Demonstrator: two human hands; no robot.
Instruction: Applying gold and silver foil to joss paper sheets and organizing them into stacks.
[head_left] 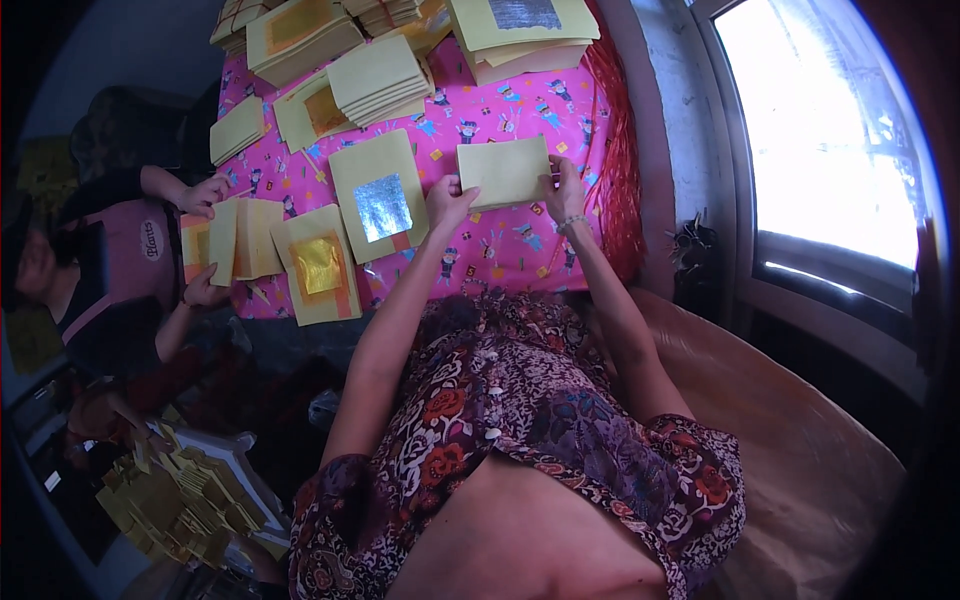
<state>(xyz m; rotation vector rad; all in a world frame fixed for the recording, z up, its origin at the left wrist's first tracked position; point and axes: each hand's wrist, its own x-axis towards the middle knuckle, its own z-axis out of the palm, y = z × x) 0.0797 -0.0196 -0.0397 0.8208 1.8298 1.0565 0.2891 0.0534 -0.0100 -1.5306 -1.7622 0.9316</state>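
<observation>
Both my hands hold a folded yellow joss paper (505,172) just above the pink patterned tablecloth, its long side facing me. My left hand (450,203) grips its near left corner, thumb on top. At the right edge, my right hand (567,190) pinches it, a bracelet on the wrist. Left of my left hand lies a flat stack of joss paper with a silver foil square (382,208). Beside that is a stack with a gold foil square (320,264) on an orange patch. The fingers under the paper are hidden.
A co-worker (130,250) at the left edge holds folded yellow paper (235,240). Folded bundles (380,75) and thick stacks (522,45) stand at the far side. Red plastic strands (622,180) hang along the right edge, near a bright window (830,130).
</observation>
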